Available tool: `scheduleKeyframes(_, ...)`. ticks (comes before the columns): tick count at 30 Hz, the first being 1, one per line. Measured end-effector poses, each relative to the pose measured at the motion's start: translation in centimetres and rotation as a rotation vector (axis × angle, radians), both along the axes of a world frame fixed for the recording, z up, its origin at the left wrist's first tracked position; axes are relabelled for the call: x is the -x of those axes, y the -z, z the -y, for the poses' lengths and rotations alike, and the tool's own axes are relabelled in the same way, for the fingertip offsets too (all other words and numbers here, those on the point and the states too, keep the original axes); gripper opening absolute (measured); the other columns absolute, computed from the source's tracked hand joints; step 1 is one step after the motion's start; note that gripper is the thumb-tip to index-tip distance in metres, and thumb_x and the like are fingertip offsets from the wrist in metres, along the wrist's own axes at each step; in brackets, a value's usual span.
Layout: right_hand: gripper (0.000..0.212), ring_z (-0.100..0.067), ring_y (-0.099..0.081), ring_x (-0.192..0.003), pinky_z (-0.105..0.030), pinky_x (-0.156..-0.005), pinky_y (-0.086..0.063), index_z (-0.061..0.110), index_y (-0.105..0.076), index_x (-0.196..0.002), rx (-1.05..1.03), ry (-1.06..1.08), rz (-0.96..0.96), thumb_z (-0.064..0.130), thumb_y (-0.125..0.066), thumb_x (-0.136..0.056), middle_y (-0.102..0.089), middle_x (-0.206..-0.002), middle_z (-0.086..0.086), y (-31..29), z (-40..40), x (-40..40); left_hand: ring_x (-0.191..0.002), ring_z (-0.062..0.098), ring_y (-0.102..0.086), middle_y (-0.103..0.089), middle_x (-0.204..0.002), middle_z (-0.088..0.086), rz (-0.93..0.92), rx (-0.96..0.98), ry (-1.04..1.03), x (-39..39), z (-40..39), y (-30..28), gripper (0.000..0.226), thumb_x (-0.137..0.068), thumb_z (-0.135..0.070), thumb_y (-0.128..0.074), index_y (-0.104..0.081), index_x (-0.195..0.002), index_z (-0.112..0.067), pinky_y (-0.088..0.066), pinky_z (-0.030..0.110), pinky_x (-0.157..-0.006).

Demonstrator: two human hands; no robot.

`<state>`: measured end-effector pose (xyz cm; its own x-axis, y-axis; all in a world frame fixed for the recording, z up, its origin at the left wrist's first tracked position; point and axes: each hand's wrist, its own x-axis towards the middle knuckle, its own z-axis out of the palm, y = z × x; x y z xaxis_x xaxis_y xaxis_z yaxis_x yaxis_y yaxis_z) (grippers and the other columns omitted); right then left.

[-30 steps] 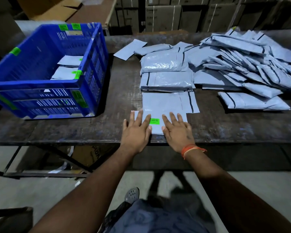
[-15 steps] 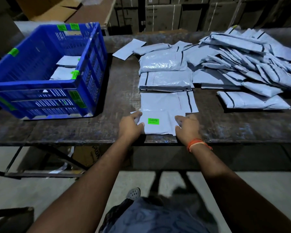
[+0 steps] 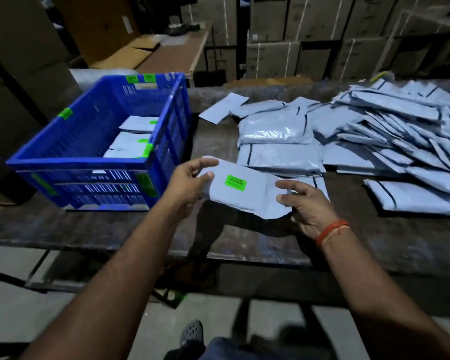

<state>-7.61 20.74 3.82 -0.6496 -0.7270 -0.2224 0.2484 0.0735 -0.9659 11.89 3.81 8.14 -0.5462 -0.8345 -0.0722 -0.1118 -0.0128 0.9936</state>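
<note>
Across the dark table (image 3: 115, 224) sit a blue crate (image 3: 70, 149) at my left and a heap of grey mailers (image 3: 374, 131) at my right. Between them, lifted off the tabletop, 1 grey packet (image 3: 257, 201) hangs in my 2 hands: left hand (image 3: 190, 183) pinches its left end, right hand (image 3: 307, 203) grips its right end, green label (image 3: 235, 183) facing up.

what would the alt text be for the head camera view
A left hand and a right hand grip the two ends of a grey mailer with a green label, held above a dark table. A blue crate holding a few labelled mailers stands to the left; a heap of grey mailers lies to the right.
</note>
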Motion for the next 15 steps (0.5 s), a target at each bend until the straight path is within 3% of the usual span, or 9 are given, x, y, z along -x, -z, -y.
scheduleKeyframes(2,0.031,-0.016,-0.065,-0.072,-0.024,-0.064,-0.05,0.001,-0.071,-0.111,0.077,-0.096,0.028,-0.012,-0.066,-0.083,-0.069,-0.093,-0.009,-2.4,2.8,-0.2,-0.078,0.018,-0.07,-0.074,-0.099,0.008,-0.049,0.035,-0.037,-1.2,2.2,-3.2,0.022,-0.098,0.005,-0.055,-0.069,-0.111,-0.007,-0.056,0.026,-0.063)
scheduleKeyframes(4,0.023,-0.021,-0.059,-0.079,-0.032,-0.074,-0.043,0.004,-0.075,-0.103,0.116,-0.153,-0.07,-0.007,-0.07,-0.083,-0.071,-0.091,-0.008,-4.6,6.1,-0.6,-0.071,0.016,-0.07,-0.073,-0.095,0.012,-0.068,0.056,-0.081,-2.7,5.0,-5.9,0.021,-0.098,0.004,-0.056,-0.069,-0.106,-0.009,-0.056,0.024,-0.057)
scheduleKeyframes(9,0.013,-0.014,-0.06,-0.067,-0.026,-0.056,-0.048,0.018,-0.079,-0.087,0.126,-0.119,-0.456,0.007,-0.074,-0.084,-0.073,-0.078,-0.005,-9.8,15.3,-2.8,-0.091,0.03,-0.061,-0.068,-0.102,0.02,-0.03,0.072,-0.134,-7.1,13.5,-9.7,0.019,-0.094,0.0,-0.063,-0.073,-0.098,-0.015,-0.048,0.043,-0.082)
scheduleKeyframes(11,0.012,-0.015,-0.064,-0.067,-0.028,-0.06,-0.052,0.021,-0.08,-0.084,0.13,-0.092,-0.572,0.01,-0.075,-0.082,-0.075,-0.078,-0.004,-10.6,19.2,-3.9,-0.093,0.029,-0.06,-0.067,-0.104,0.017,0.0,0.049,-0.145,-8.7,17.1,-10.2,0.018,-0.093,0.0,-0.064,-0.074,-0.098,-0.016,-0.046,0.041,-0.084)
scheduleKeyframes(15,0.013,-0.013,-0.07,-0.079,-0.029,-0.076,-0.058,0.02,-0.081,-0.085,0.041,-0.03,-0.798,0.011,-0.072,-0.083,-0.075,-0.079,0.006,-12.4,26.3,-6.3,-0.087,0.028,-0.057,-0.066,-0.098,0.018,0.034,-0.012,-0.142,-11.1,24.8,-10.6,0.02,-0.091,0.002,-0.065,-0.075,-0.096,-0.014,-0.044,0.033,-0.073)
